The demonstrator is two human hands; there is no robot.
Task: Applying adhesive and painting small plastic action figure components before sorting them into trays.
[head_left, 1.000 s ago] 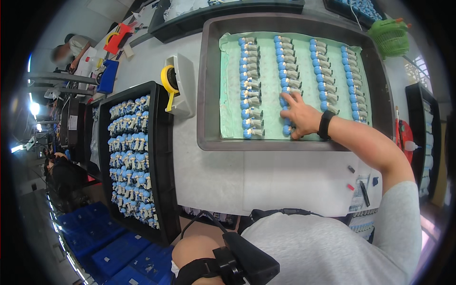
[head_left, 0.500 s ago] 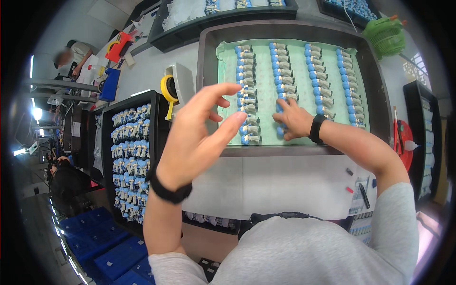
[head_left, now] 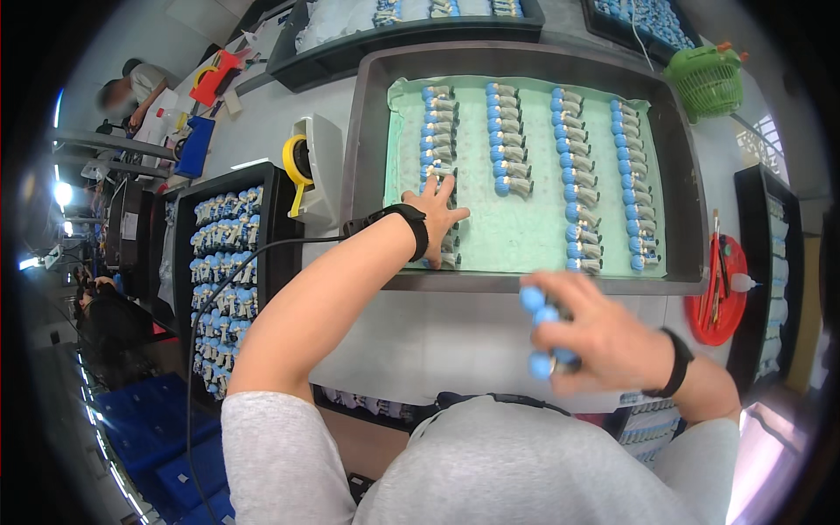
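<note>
Apparently mid-gather. Held a bunch of blue-headed figurines (head_left: 539, 364) in R hand (head_left: 612, 339), fingers curled snugly round them, above table (head_left: 420, 328), just outside near wall of tray (head_left: 516, 282); couldn't tell exact no. Farther in, set L hand (head_left: 427, 215) over near end of leftmost row, fingers splayed wide, prob. touching; couldn't tell re: grip. Judged next move to call for an even, gentle squeeze across several at once w/o tipping neighbours. Saw smooth round heads, prob. hard plastic, w/ slim greyish bodies, in 4 rows, 2nd from L shorter, on thin, wrinkled green liner (head_left: 499, 232). Noted matte dark tray sides, rounded corners; beyond far R corner, lattice-sided green basket (head_left: 707, 86).
</note>
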